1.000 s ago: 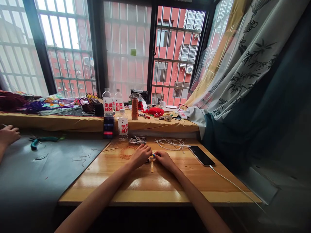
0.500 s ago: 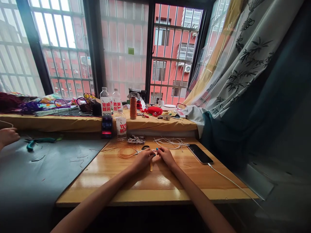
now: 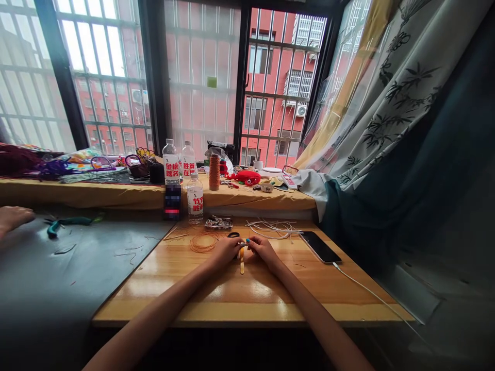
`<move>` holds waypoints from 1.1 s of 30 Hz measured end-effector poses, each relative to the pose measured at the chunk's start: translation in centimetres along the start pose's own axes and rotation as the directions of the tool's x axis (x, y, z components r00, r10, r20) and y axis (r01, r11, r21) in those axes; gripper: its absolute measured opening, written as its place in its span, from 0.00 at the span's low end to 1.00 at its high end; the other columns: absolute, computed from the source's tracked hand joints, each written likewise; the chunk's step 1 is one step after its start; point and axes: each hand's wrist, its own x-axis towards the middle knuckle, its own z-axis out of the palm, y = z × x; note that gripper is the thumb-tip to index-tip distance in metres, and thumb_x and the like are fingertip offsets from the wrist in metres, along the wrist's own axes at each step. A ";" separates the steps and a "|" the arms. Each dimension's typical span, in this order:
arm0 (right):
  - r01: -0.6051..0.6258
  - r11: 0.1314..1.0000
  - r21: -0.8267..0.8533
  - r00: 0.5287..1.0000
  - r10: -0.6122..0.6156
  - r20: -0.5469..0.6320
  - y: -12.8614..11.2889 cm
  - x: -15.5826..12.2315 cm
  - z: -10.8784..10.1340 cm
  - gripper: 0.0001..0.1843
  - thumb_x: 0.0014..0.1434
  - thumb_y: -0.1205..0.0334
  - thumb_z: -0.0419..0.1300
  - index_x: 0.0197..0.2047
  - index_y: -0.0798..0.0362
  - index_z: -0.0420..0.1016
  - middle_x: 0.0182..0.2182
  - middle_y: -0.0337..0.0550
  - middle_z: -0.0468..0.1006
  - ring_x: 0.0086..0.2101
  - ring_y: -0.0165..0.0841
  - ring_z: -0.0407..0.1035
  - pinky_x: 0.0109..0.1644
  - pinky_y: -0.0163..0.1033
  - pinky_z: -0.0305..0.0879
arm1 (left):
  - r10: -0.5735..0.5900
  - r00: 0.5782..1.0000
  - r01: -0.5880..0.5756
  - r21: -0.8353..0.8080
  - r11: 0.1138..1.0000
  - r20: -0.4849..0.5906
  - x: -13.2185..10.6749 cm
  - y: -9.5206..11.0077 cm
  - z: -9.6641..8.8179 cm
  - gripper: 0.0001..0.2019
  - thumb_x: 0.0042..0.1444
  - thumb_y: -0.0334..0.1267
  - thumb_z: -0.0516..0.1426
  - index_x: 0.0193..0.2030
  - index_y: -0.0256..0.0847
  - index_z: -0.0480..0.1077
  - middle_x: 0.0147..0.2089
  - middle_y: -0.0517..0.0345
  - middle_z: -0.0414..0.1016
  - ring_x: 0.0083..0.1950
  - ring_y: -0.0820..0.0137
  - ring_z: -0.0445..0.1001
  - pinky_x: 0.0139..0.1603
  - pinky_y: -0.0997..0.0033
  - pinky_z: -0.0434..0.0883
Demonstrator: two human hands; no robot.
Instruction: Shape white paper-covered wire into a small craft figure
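Observation:
My left hand [image 3: 228, 250] and my right hand [image 3: 263, 248] meet above the wooden table. Fingers of both hands are pinched together around a small whitish piece [image 3: 244, 244], too small to name. A flat wooden stick [image 3: 242, 264] points toward me just below the fingertips; I cannot tell whether they touch it. Behind the left fingers shows the black handle of what look like scissors [image 3: 233, 235]. Left of that hand lies a loose coil of thin orange cord [image 3: 203, 242].
White cords [image 3: 273, 228] and a charging phone [image 3: 320, 247] lie at right. A clear box of small parts [image 3: 218, 222] sits at the back beside a water bottle [image 3: 195, 200]. Teal pliers [image 3: 69, 222] and another person's hand [image 3: 15, 218] are at left. An orange thread spool [image 3: 214, 172] stands on the ledge.
Both of my hands have shifted slightly at the fingertips, and the left fingers are drawn in closer. The other person's hand has turned flatter. The whole view has moved a little.

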 end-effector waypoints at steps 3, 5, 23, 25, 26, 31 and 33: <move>0.007 0.999 -0.035 1.000 -0.006 0.022 0.1 0.0 0.1 0.17 0.45 0.49 0.54 0.27 0.56 0.68 0.18 0.34 0.65 0.19 0.24 0.55 0.22 0.30 0.51 | 0.002 1.000 -0.002 -0.132 0.991 0.002 -0.1 0.2 0.0 0.12 0.52 0.34 0.48 0.36 0.41 0.71 0.29 0.59 0.74 0.30 0.73 0.69 0.30 0.78 0.62; 0.012 0.998 -0.060 1.000 -0.010 0.020 0.1 0.0 0.1 0.17 0.46 0.49 0.54 0.28 0.56 0.69 0.18 0.35 0.65 0.19 0.24 0.56 0.22 0.30 0.52 | -0.019 1.000 0.016 -0.207 0.978 -0.009 -0.1 0.3 -0.2 0.12 0.51 0.35 0.48 0.35 0.40 0.71 0.29 0.59 0.74 0.29 0.74 0.69 0.31 0.78 0.63; 0.063 0.967 -0.248 0.998 -0.064 0.004 0.1 -0.2 0.3 0.13 0.50 0.55 0.51 0.28 0.56 0.71 0.23 0.40 0.72 0.26 0.31 0.65 0.31 0.34 0.59 | -0.083 0.994 0.044 -0.415 0.909 -0.077 0.0 0.9 -0.2 0.09 0.50 0.34 0.51 0.36 0.38 0.70 0.35 0.57 0.73 0.36 0.71 0.71 0.37 0.74 0.67; 0.065 0.967 -0.246 0.998 -0.065 0.008 0.2 -0.1 0.3 0.13 0.50 0.56 0.51 0.27 0.56 0.71 0.22 0.39 0.71 0.25 0.30 0.65 0.30 0.34 0.59 | -0.057 0.992 0.005 -0.405 0.914 -0.115 -0.1 1.0 -0.2 0.09 0.50 0.33 0.51 0.35 0.37 0.70 0.35 0.56 0.73 0.37 0.71 0.71 0.39 0.74 0.67; 0.067 0.968 -0.243 0.998 -0.066 0.012 0.2 -0.1 0.4 0.13 0.51 0.56 0.50 0.27 0.56 0.71 0.22 0.39 0.71 0.25 0.30 0.65 0.30 0.34 0.59 | -0.044 0.991 -0.009 -0.403 0.915 -0.124 -0.1 1.0 -0.2 0.09 0.50 0.33 0.51 0.35 0.37 0.70 0.35 0.56 0.73 0.37 0.72 0.71 0.39 0.74 0.67; 0.061 0.972 -0.229 0.998 -0.052 0.046 0.1 -0.2 0.5 0.14 0.51 0.57 0.49 0.28 0.56 0.70 0.22 0.40 0.71 0.24 0.30 0.65 0.28 0.33 0.60 | -0.041 0.989 -0.026 -0.431 0.902 -0.145 -0.1 1.3 -0.3 0.15 0.50 0.31 0.50 0.46 0.41 0.63 0.32 0.61 0.72 0.34 0.74 0.71 0.37 0.75 0.67; 0.066 0.970 -0.235 0.997 -0.055 0.052 0.0 -0.3 0.5 0.14 0.51 0.57 0.49 0.27 0.56 0.70 0.22 0.39 0.70 0.24 0.30 0.64 0.28 0.33 0.60 | -0.047 0.989 -0.020 -0.443 0.896 -0.141 -0.2 1.4 -0.4 0.13 0.50 0.31 0.51 0.44 0.40 0.63 0.31 0.61 0.72 0.34 0.74 0.71 0.37 0.75 0.67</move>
